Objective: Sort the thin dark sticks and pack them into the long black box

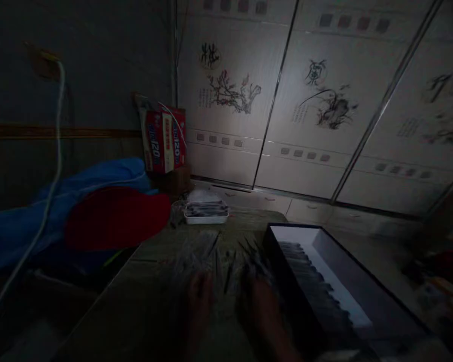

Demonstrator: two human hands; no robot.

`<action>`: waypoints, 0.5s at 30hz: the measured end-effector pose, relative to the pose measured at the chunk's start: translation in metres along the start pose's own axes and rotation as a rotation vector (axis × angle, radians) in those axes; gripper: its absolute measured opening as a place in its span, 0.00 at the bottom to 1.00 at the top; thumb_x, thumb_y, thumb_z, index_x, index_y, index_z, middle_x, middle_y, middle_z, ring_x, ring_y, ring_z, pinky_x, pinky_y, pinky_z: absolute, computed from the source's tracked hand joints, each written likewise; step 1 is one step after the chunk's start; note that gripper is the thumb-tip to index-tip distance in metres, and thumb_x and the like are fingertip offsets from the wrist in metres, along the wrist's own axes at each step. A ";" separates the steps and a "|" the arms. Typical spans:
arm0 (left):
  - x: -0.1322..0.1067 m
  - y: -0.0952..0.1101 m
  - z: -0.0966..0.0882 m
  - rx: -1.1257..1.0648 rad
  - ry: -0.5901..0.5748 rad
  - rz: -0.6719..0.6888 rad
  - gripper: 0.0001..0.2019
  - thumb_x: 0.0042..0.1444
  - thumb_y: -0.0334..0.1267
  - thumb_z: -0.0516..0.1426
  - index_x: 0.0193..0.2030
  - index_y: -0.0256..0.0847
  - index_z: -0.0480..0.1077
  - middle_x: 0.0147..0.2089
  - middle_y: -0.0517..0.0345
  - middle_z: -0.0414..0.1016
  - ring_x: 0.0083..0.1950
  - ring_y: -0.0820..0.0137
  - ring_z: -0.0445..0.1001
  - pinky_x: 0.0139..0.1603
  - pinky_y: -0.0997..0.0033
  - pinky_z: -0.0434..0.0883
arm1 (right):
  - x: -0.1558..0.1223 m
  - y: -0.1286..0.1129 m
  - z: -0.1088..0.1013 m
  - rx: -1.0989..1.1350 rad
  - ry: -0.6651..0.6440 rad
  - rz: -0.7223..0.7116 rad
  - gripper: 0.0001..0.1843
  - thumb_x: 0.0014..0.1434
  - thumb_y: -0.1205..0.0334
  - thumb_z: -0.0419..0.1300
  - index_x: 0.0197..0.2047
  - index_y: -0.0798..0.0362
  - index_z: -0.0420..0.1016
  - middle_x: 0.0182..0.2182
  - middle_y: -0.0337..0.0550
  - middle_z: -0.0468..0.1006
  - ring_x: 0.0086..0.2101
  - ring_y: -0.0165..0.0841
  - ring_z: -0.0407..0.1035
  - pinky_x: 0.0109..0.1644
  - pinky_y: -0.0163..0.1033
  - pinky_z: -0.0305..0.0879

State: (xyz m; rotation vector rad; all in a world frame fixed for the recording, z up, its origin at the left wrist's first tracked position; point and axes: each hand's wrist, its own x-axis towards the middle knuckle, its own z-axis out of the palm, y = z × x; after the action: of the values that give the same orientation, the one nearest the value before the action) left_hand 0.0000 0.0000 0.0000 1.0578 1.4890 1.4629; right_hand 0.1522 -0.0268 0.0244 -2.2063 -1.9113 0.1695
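The room is dim and both hands are blurred. My left hand (201, 294) is low over the table, its fingers curled at a heap of clear plastic sleeves (196, 251); what they pinch cannot be made out. To its right, my right hand (263, 300) is closed around a bunch of thin dark pen-like sticks (252, 255), tips pointing away from me. Between the hands lies a loose dark stick (229, 271). Right of my right hand stands an open dark-rimmed box (347, 266), white inside, with a row of dark slender bundles (313, 281) along its left side.
A white tray (207, 219) with slender packed items sits at the table's (143, 281) far edge. Left of the table are a red round-edged thing (117, 218) and blue cloth (98, 178). A white cable (58, 136) hangs there. A red-and-white package (164, 141) stands before the sliding cabinet doors (226, 120).
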 end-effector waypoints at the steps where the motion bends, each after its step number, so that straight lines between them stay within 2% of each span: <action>1: 0.000 0.000 0.000 -0.011 0.001 0.000 0.27 0.39 0.64 0.57 0.30 0.39 0.70 0.16 0.66 0.66 0.21 0.68 0.66 0.25 0.70 0.64 | 0.002 -0.001 0.000 -0.004 -0.003 0.000 0.17 0.57 0.65 0.50 0.45 0.55 0.76 0.42 0.54 0.78 0.41 0.39 0.73 0.41 0.36 0.63; 4: -0.001 0.001 0.000 -0.023 -0.024 0.004 0.24 0.40 0.63 0.57 0.28 0.40 0.69 0.17 0.66 0.66 0.21 0.69 0.66 0.24 0.71 0.63 | 0.008 -0.005 0.001 -0.013 -0.015 -0.002 0.16 0.55 0.67 0.51 0.42 0.55 0.77 0.39 0.55 0.79 0.41 0.41 0.73 0.41 0.39 0.64; 7: -0.003 0.004 -0.001 -0.001 -0.090 0.014 0.22 0.44 0.61 0.55 0.24 0.42 0.66 0.16 0.68 0.62 0.19 0.72 0.63 0.22 0.73 0.61 | 0.010 -0.008 0.003 -0.018 -0.033 -0.007 0.15 0.53 0.69 0.53 0.41 0.55 0.77 0.39 0.54 0.79 0.41 0.44 0.74 0.42 0.42 0.65; 12: -0.006 0.011 -0.001 -0.034 -0.103 0.034 0.21 0.45 0.60 0.56 0.21 0.43 0.65 0.14 0.68 0.61 0.18 0.73 0.61 0.20 0.74 0.59 | 0.011 -0.011 0.009 -0.002 -0.078 0.035 0.14 0.54 0.68 0.53 0.38 0.53 0.78 0.36 0.54 0.80 0.37 0.46 0.76 0.35 0.43 0.67; 15: -0.004 0.012 -0.001 -0.078 -0.121 0.024 0.21 0.44 0.59 0.58 0.20 0.43 0.66 0.14 0.66 0.64 0.17 0.72 0.64 0.20 0.74 0.61 | 0.011 -0.013 0.011 0.015 -0.071 0.065 0.14 0.54 0.68 0.52 0.36 0.53 0.79 0.35 0.55 0.81 0.37 0.47 0.76 0.34 0.44 0.66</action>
State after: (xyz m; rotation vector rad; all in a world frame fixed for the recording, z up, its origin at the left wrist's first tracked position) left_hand 0.0006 -0.0040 0.0115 1.1004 1.3289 1.4357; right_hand 0.1389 -0.0133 0.0174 -2.2823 -1.8686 0.2752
